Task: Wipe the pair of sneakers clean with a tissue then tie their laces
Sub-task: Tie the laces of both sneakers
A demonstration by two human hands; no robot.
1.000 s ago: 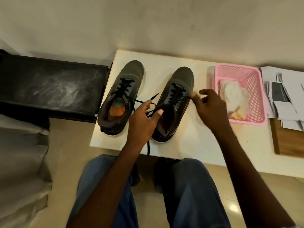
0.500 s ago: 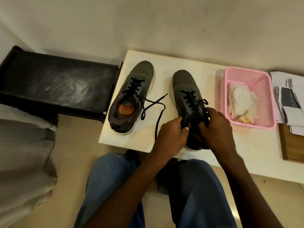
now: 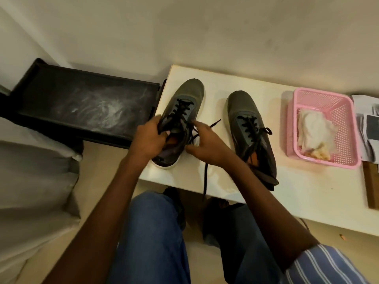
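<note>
Dim, warm light; motion blur, warped edges.

Grey sneakers point(image 3: 246, 111), black laces point(image 3: 249, 128), pink basket point(image 3: 346, 103), white table point(image 3: 307, 191).

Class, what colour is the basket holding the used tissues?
Pink. The basket stands right of the sneakers on the white table, clearest in the head view.

Two grey sneakers point(image 3: 185, 103) point(image 3: 245, 111) side by side, black laces point(image 3: 205, 177) loose.
</note>
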